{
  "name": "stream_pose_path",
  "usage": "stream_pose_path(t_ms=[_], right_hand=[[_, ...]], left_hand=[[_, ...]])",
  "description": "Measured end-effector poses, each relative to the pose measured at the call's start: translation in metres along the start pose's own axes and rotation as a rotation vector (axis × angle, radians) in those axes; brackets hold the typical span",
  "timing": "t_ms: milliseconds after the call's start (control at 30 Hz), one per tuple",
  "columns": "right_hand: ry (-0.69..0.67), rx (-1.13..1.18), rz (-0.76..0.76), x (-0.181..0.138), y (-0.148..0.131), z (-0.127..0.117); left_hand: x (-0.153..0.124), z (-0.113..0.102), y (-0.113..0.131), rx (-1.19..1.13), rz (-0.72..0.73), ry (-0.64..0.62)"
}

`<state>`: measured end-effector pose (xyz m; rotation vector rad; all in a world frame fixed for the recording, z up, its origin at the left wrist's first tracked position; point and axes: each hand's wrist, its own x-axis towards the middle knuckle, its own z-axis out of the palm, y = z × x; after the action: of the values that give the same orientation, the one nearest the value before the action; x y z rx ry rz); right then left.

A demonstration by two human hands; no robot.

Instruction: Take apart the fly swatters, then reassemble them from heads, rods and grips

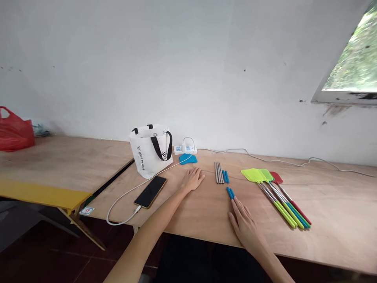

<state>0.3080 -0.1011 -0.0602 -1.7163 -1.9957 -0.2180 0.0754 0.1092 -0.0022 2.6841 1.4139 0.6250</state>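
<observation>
My left hand lies flat on the table with its fingers stretched out, holding nothing. Just behind it are blue fly swatter heads, apart from the fingers. My right hand also rests flat, its fingertips on the near end of two blue handle grips. Two more blue grips lie farther back, beside several bare metal rods set side by side. To the right, several fly swatters are fanned out, with yellow-green, green and red heads and coloured handles.
A white bag with black handles stands at the back left. In front of it a phone is plugged into a white cable. A power strip sits by the wall. A red plastic bag is on the left table.
</observation>
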Motion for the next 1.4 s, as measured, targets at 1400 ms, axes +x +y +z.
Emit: stream_pose_path(t_ms=[1400], right_hand=[[0.055, 0.031, 0.135, 0.001, -0.048, -0.006]], left_hand=[[-0.019, -0.002, 0.090, 0.101, -0.014, -0.048]])
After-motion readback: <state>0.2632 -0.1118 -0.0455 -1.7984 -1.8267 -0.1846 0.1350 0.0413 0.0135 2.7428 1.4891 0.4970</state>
